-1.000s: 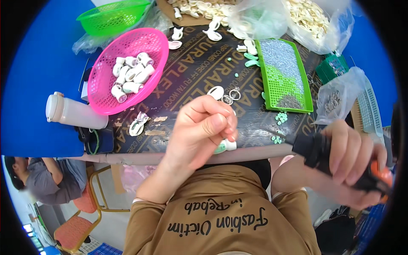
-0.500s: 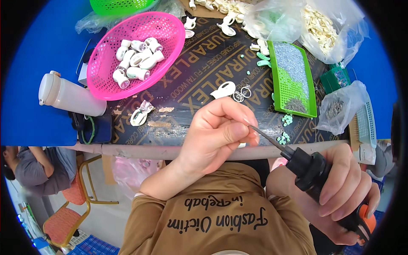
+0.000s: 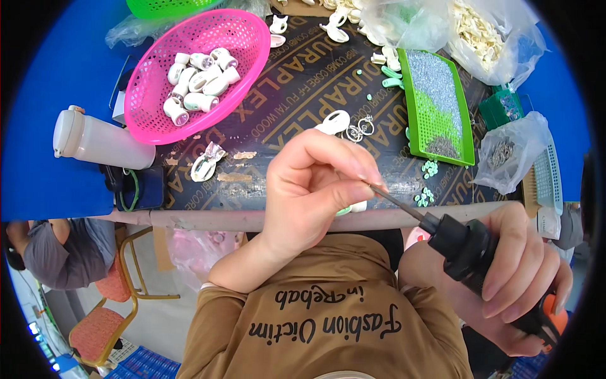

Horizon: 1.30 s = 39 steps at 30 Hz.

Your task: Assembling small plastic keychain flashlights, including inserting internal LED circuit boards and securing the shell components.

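My right hand (image 3: pixel 524 265) is wrapped round a black electric screwdriver (image 3: pixel 464 243) with an orange part at its rear. Its long thin bit points up and left, to the fingertips of my left hand (image 3: pixel 315 186). Thumb and forefinger of that hand are pinched at the bit's tip; whatever small piece may be between them is too small to make out. Just beyond the left hand lie a white plastic housing (image 3: pixel 332 122) and some metal rings (image 3: pixel 360 129). Under the left fingers, a white and green part (image 3: pixel 353 208) shows at the table edge, mostly hidden.
A pink basket (image 3: pixel 136 110) holds several white housings. Left of it lies a white bottle (image 3: pixel 104 139). On the right stands a green tray (image 3: pixel 468 129) of small metal pieces, near small green parts (image 3: pixel 426 196) and a bag of metal pieces (image 3: pixel 505 155). A person sits far left.
The view has shifted slightly, so the table things sit a little higher. Both hands keep their hold, and the bit still meets the left fingertips. More of the white and green part shows beneath them.
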Each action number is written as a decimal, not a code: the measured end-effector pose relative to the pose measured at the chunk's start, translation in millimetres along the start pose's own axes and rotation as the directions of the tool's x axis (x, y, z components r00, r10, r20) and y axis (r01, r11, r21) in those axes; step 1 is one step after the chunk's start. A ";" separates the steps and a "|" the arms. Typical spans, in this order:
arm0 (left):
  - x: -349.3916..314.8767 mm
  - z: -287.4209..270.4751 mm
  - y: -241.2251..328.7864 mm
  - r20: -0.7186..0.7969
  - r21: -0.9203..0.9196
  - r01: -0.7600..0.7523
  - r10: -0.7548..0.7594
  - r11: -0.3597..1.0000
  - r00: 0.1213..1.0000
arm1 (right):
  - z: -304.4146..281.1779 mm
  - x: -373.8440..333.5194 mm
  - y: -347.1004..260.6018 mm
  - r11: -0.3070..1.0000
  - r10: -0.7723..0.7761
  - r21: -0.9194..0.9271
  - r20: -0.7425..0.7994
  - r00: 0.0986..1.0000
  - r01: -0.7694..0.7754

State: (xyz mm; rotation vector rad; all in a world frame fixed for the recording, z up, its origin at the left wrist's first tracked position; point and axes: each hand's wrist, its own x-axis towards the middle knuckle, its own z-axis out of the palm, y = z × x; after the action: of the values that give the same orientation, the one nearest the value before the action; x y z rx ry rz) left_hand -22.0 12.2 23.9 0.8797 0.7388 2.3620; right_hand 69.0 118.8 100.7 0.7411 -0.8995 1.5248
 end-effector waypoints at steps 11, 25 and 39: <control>-10.5 -22.1 8.8 0.001 0.607 -0.074 0.092 0.791 0.996 | -31.8 -1.5 -18.0 0.969 0.245 0.002 -0.095 0.965 -0.246; -63.9 -54.8 -17.2 0.463 0.886 -0.455 -0.107 0.089 0.880 | -56.5 -30.1 -3.8 0.751 0.660 -0.194 0.183 0.728 -0.632; -56.5 -54.8 -14.2 0.354 0.914 -0.308 -0.149 0.264 0.923 | -41.5 -39.3 4.1 0.736 0.666 -0.404 0.283 0.690 -0.544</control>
State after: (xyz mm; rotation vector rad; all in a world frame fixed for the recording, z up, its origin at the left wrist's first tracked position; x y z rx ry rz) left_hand -19.4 -29.4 -44.3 1.8210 2.0980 1.4350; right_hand 71.8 134.6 45.7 0.5715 -1.8019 1.7783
